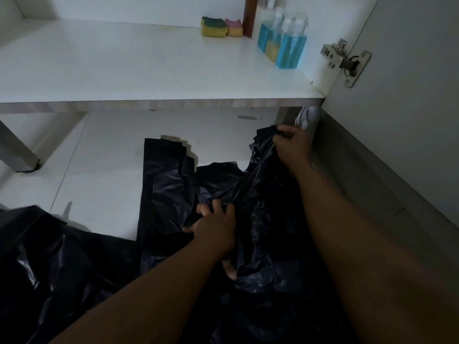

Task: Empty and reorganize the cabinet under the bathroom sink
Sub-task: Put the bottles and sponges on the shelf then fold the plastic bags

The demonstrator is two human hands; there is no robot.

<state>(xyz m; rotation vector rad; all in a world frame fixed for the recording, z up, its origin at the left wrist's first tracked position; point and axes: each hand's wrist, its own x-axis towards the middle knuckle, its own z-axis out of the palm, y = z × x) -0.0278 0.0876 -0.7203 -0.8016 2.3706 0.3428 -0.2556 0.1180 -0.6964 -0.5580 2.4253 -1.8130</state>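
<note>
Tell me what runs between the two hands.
In the head view, a bunched stretch of the black plastic bag runs between them: the left hand grips its lower end, the right hand its upper end.

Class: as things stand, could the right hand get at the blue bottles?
Probably, once freed: the right hand grips the black bag, but nothing stands before the blue bottles on the shelf.

Shelf (124,65) open at left; sponges (214,26) and bottles (283,40) block its right rear; perhaps cloth (308,117) wedged beneath.
</note>
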